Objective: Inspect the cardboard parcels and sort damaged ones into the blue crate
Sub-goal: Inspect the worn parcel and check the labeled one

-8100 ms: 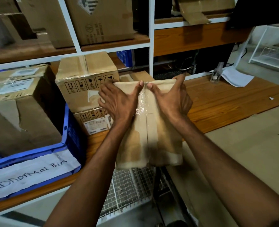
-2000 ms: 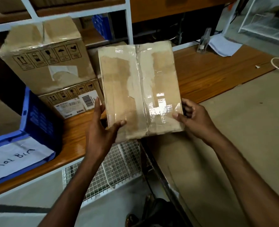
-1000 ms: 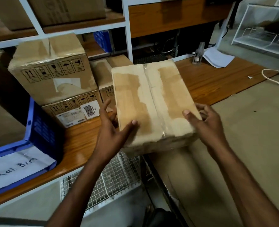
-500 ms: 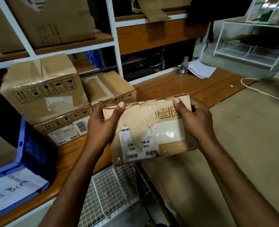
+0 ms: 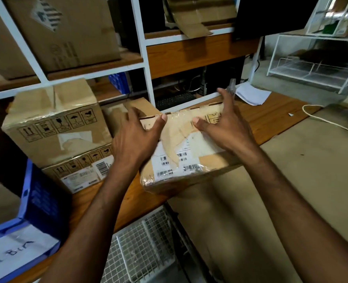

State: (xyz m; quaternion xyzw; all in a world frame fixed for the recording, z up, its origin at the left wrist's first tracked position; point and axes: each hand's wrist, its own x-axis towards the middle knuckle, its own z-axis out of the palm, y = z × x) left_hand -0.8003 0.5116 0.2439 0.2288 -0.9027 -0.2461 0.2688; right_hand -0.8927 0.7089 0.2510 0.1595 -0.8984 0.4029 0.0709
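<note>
A taped cardboard parcel (image 5: 181, 158) with torn tape and barcode labels on its facing side stands tilted at the corner of the wooden bench (image 5: 271, 121). My left hand (image 5: 134, 139) lies spread on its upper left, thumb on the taped face. On the upper right, my right hand (image 5: 224, 127) has its fingers straight above the top edge and its thumb on the face. The blue crate (image 5: 36, 197) sits at the far left with a white handwritten label (image 5: 11, 256).
Two stacked printed boxes (image 5: 52, 123) stand left of the parcel, another box (image 5: 120, 111) behind it. More boxes fill the shelves above. A wire basket (image 5: 142, 242) hangs below the bench. A beige table (image 5: 291, 180) lies right, with a white cable (image 5: 320, 117) and paper (image 5: 250, 94).
The parcel was turned from its flat taped side to the labelled side. Both hands shifted from gripping its upper corners to lying spread over its face, and the view tilted up.
</note>
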